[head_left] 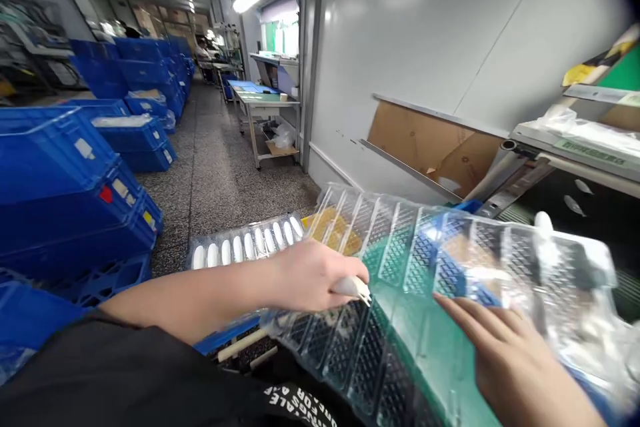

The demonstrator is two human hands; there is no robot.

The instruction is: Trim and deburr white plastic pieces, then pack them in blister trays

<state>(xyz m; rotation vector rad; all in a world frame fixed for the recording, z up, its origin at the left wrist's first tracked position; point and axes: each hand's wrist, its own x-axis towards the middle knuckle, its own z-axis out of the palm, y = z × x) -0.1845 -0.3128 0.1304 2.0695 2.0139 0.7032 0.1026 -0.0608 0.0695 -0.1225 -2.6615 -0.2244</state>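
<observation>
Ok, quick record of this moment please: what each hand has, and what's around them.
Left hand: pinching a small white part
Right hand: fingers spread on a clear tray
Clear tray: dimpled plastic, tilted, held above a green surface
Beside it: a tray of white oblong parts
Left of the hands: stacked blue crates
</observation>
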